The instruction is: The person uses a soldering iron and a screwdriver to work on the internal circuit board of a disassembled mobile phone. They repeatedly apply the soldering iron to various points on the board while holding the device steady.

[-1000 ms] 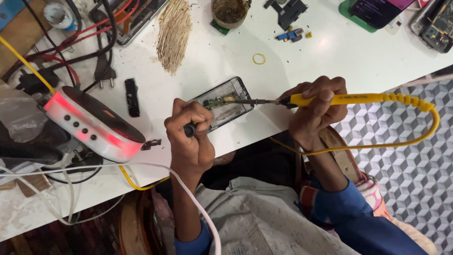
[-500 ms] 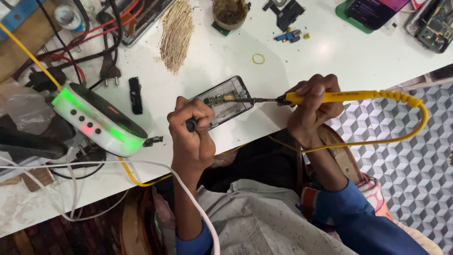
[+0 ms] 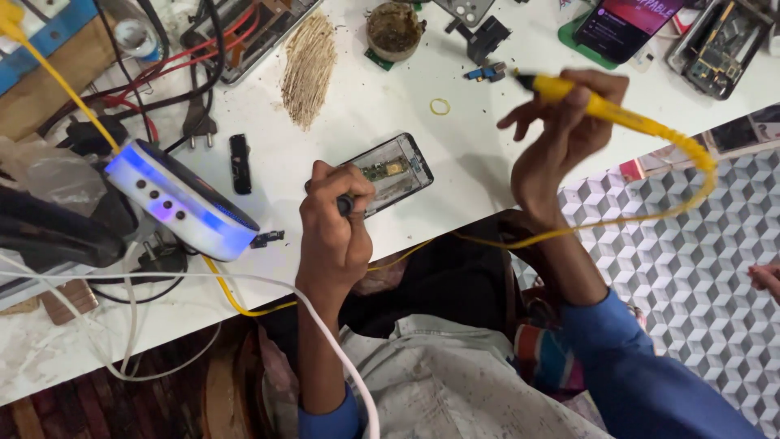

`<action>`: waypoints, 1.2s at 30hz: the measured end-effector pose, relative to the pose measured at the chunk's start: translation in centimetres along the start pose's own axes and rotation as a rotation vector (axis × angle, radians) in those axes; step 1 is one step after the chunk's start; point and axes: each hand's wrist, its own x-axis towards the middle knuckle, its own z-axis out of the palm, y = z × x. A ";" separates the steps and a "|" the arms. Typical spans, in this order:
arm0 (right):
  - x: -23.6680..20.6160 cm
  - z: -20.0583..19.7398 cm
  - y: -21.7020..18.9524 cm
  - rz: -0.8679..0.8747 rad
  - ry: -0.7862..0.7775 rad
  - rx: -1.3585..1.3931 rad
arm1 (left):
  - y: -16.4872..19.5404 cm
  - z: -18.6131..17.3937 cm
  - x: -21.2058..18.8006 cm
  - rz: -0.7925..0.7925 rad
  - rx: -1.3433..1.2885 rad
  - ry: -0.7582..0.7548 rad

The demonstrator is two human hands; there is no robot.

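Note:
An opened phone [image 3: 392, 172] with its circuit board showing lies on the white workbench [image 3: 366, 106]. My left hand [image 3: 335, 223] rests on the phone's near end and grips a small dark tool beside it. My right hand [image 3: 561, 134] is raised to the right of the phone, closed around a yellow soldering iron [image 3: 597, 104] whose dark tip points left, away from the board. The iron's yellow cord [image 3: 691, 167] loops down past my right wrist.
A white oval device lit blue [image 3: 183, 203] sits left of the phone among cables and a plug. A brush of bristles [image 3: 309, 69], a round tin [image 3: 393, 28], a rubber band [image 3: 439, 106], other phones [image 3: 630, 20] and parts lie at the back. Another person's fingers [image 3: 764, 278] show at right.
My right hand has lifted the soldering iron off the phone's board and swung it up and to the right. The oval device's light went from red to green to blue.

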 end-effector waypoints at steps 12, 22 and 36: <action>1.1 1.0 1.1 0.185 -0.290 -0.094 | 2.1 -0.2 -3.7 0.033 0.132 0.046; 0.0 0.3 1.0 0.153 -0.233 -0.046 | 0.8 0.3 -4.1 0.190 0.182 0.099; -0.5 0.2 0.9 0.135 -0.192 -0.002 | 1.9 -0.2 -3.6 0.136 0.396 -0.020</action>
